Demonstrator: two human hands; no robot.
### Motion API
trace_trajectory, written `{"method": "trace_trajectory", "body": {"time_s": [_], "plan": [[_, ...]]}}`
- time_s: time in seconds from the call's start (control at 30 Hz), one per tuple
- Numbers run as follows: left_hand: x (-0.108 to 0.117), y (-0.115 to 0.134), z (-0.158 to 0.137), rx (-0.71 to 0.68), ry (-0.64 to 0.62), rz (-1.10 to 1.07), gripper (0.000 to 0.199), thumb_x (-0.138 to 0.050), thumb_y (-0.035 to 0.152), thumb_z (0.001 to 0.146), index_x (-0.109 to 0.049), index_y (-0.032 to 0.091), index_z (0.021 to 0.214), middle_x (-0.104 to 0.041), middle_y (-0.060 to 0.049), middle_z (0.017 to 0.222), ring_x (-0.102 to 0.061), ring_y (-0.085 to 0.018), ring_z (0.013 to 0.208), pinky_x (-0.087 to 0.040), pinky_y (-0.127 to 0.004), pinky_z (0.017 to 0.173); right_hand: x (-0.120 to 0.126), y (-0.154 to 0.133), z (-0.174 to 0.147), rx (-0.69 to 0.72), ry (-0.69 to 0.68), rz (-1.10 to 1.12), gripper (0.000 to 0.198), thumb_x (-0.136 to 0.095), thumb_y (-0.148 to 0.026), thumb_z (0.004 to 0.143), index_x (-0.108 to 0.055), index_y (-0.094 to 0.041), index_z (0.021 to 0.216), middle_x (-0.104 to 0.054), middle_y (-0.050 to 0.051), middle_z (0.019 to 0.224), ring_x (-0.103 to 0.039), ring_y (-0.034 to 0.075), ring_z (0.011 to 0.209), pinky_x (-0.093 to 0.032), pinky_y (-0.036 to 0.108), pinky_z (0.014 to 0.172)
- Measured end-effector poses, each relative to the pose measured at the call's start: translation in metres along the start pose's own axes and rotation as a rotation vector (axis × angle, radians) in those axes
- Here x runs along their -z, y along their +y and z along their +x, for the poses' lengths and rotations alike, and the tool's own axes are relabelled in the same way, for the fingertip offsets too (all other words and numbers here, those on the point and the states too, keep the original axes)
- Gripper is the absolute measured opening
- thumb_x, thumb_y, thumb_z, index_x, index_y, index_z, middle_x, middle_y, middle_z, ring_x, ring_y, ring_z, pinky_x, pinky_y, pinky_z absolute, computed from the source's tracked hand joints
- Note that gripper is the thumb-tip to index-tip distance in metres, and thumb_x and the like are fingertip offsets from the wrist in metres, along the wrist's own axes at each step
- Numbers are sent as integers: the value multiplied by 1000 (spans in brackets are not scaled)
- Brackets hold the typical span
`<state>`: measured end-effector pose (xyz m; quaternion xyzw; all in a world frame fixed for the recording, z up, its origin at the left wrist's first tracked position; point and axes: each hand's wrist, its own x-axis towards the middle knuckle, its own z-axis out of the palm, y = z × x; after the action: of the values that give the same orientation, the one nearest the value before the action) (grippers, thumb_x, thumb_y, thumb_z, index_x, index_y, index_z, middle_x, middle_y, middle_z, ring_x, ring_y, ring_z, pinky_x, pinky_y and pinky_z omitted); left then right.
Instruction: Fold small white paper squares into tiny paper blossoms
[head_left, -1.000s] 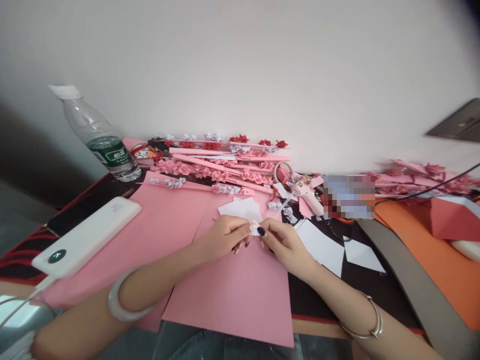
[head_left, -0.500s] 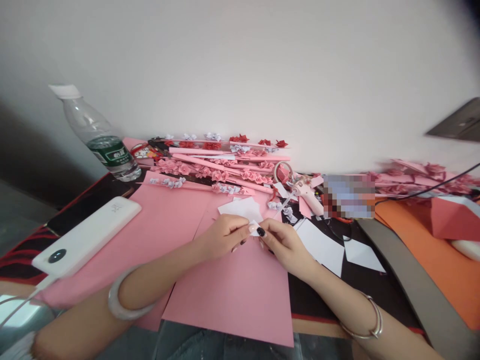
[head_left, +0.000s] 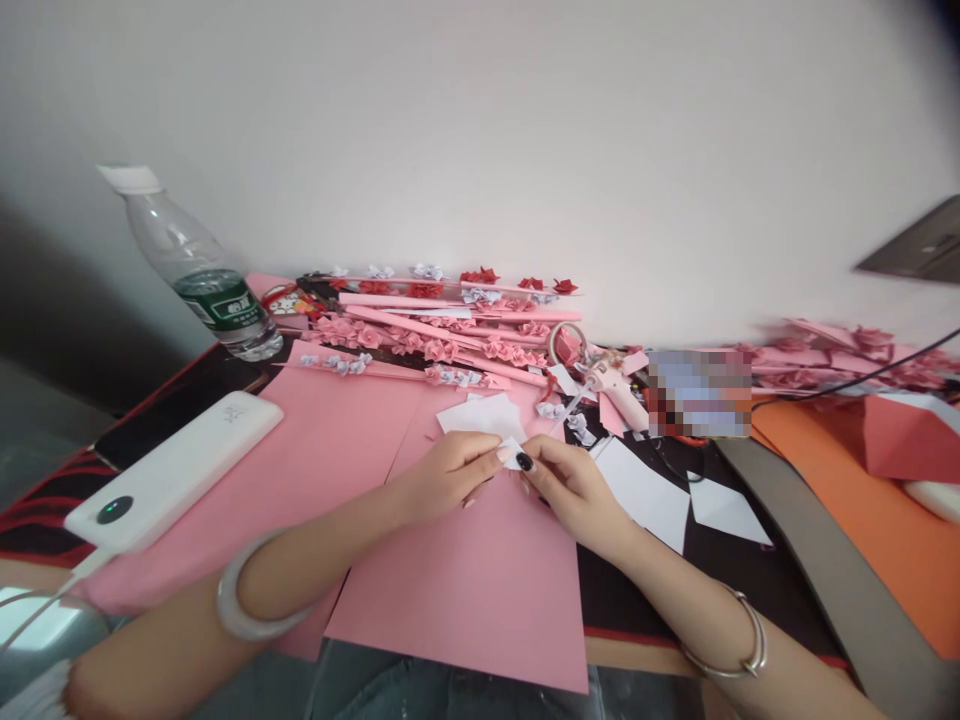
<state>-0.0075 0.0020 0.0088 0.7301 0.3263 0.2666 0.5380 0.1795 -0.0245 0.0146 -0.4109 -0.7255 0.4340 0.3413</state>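
A small folded piece of white paper (head_left: 513, 453) is pinched between my two hands, above a pink paper sheet (head_left: 465, 590). My left hand (head_left: 454, 468) grips its left side between thumb and fingers. From the right, my right hand (head_left: 566, 480) holds the other side, its dark-nailed thumb pressed on the paper. The fingers partly cover the folds. Just behind the hands lie loose white paper pieces (head_left: 480, 415). White paper flowers (head_left: 577, 430) and larger white sheets (head_left: 645, 495) are to the right.
Pink paper stems with flowers (head_left: 427, 345) line the wall. A water bottle (head_left: 217, 290) and a white power bank (head_left: 176, 470) stand and lie at left. Right of centre are a glue gun (head_left: 615, 385), a blurred-out phone-like object (head_left: 699, 393), a grey strip (head_left: 810, 560) and orange paper (head_left: 862, 520).
Both hands have shifted very slightly, still pinching the white paper, and a bit more of it shows between the fingertips. The power bank's display now shows a green light.
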Motion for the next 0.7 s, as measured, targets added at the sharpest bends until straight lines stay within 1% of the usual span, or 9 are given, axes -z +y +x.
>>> {"method": "trace_trajectory", "body": {"time_s": [0.07, 0.13, 0.27, 0.33, 0.5, 0.7], "plan": [[0, -1, 0, 7, -3, -16, 38, -35, 42, 90, -41, 15, 63, -42, 4, 50, -40, -7, 46, -32, -20, 48, 0, 0, 0, 0, 3, 2, 20, -40, -27, 91, -49, -17, 76, -44, -3, 61, -37, 9, 53, -30, 20, 50], [0, -3, 1, 31, -11, -88, 37, -36, 43, 89, -42, 15, 65, -41, 4, 54, -40, -7, 46, -33, -20, 46, 0, 0, 0, 5, 5, -25, 19, -40, -25, 91, -49, -17, 77, -43, -3, 61, -37, 9, 53, -30, 21, 50], [-3, -7, 2, 116, -23, -304, 38, -35, 46, 88, -45, 14, 69, -40, 3, 60, -39, -7, 45, -34, -20, 41, 0, 0, 0, 63, 9, -178, 16, -39, -18, 89, -52, -17, 81, -47, -2, 64, -41, 10, 57, -33, 22, 54], [-5, -7, 3, 142, -20, -353, 41, -34, 47, 88, -45, 14, 67, -38, 4, 59, -38, -6, 43, -33, -20, 39, -1, -1, -1, 101, 13, -234, 16, -38, -15, 88, -52, -17, 81, -48, -1, 66, -43, 11, 59, -33, 22, 56], [-7, -4, 2, 158, 15, -322, 43, -36, 49, 87, -41, 15, 62, -35, 5, 57, -36, -5, 41, -30, -19, 39, -1, -2, -1, 151, 17, -265, 16, -37, -12, 87, -51, -18, 81, -49, -1, 67, -44, 11, 59, -34, 22, 57], [-8, -3, 1, 138, 11, -266, 41, -35, 49, 87, -39, 16, 63, -34, 5, 57, -36, -6, 42, -30, -20, 40, -1, -1, -1, 135, 15, -267, 16, -38, -15, 88, -54, -17, 86, -50, 0, 68, -46, 12, 61, -35, 22, 57]]}}
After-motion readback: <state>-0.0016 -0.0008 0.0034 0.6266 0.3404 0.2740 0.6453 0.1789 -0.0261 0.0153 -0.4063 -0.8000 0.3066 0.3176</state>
